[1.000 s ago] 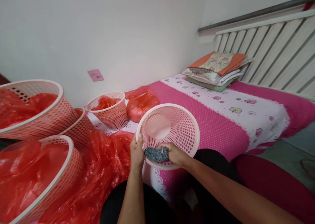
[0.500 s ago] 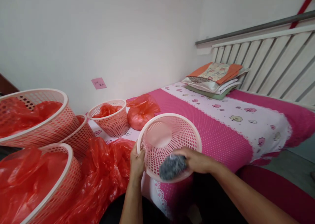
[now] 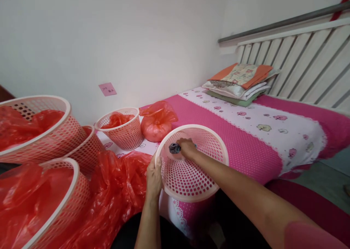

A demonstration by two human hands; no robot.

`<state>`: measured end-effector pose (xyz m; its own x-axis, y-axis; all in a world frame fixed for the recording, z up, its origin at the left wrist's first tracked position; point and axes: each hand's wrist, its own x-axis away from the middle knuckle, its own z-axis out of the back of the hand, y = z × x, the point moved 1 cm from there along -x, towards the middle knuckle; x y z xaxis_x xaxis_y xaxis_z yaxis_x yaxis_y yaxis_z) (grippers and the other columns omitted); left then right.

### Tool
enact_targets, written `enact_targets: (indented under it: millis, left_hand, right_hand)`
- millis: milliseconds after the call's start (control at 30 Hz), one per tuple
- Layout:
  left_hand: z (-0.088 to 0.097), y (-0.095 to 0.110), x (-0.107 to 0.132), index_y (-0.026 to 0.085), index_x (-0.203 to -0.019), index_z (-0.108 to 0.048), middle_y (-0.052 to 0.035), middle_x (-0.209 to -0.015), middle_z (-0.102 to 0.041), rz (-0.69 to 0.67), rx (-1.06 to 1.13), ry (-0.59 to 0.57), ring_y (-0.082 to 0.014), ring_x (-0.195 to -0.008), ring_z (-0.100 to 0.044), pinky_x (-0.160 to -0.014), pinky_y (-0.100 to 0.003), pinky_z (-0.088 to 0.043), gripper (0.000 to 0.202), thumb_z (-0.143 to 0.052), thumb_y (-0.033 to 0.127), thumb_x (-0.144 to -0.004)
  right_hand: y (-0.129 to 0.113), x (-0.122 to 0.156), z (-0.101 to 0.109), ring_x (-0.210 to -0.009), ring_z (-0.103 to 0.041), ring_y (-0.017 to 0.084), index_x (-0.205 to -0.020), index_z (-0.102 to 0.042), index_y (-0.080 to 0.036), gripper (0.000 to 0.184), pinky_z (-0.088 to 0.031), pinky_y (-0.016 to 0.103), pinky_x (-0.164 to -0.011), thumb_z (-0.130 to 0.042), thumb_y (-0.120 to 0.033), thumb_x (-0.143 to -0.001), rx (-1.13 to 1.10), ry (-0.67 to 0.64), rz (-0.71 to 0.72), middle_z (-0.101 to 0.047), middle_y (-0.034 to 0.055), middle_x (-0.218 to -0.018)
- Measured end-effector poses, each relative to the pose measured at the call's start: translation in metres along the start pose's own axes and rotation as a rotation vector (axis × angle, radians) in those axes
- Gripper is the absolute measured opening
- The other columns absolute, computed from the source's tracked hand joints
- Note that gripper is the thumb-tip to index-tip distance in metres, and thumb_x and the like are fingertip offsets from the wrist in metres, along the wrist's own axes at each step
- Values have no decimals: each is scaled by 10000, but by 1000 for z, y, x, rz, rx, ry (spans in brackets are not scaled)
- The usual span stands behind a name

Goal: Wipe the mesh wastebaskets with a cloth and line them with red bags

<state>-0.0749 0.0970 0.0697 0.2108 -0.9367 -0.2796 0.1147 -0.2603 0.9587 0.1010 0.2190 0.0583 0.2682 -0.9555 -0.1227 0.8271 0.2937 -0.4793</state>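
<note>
A pink perforated plastic basket [image 3: 191, 185] is tilted with its mouth toward me, above the near edge of the bed. My left hand [image 3: 154, 174] grips its rim on the left side, thumb over the edge. Deep inside the basket, near its base, is my right hand [image 3: 187, 148], closed around a dark grey cloth [image 3: 174, 148]. The cloth is bunched up, and part of it is hidden by the hand. My right forearm crosses the basket's right rim.
Several pink baskets [image 3: 128, 134] lined with red plastic bags stand at the left. A tied red bag [image 3: 157, 127] sits behind my basket, and loose red plastic [image 3: 117, 183] lies to the left. Folded bedding [image 3: 240, 83] is stacked on the pink bedspread [image 3: 246, 158], by a white headboard [image 3: 303, 66].
My right hand has moved the grey cloth from the basket's near lower wall deep inward to its base. The left hand keeps its hold on the rim.
</note>
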Motion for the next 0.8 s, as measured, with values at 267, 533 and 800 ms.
enact_targets:
  millis: [267,533,800]
  left_hand:
    - [-7,8,4,221,-1383,-670,-109,-1437,-669,-10,9,-28,-299,-1387,-568,-1207,-435,-394,563,-514,600,-996]
    - [-10,8,4,208,-1420,-642,-114,-1464,-653,-17,19,-45,-303,-1394,-566,-1209,-431,-396,595,-547,599,-981]
    - [-10,6,4,208,-1415,-648,-110,-1474,-647,-30,57,-41,-296,-1409,-557,-1207,-431,-409,580,-547,587,-987]
  right_hand:
    - [23,4,-60,-1174,-641,268,-1180,-690,-155,304,-479,511,-1064,-680,-389,-986,132,-194,-65,-682,109,-1273]
    - [40,2,-73,-1128,-673,256,-1243,-667,-166,319,-573,479,-972,-678,-373,-1000,-8,-327,-97,-674,98,-1283]
    - [41,9,-67,-1006,-700,231,-1209,-675,-156,309,-613,409,-855,-679,-382,-999,-250,-449,-110,-696,70,-1201]
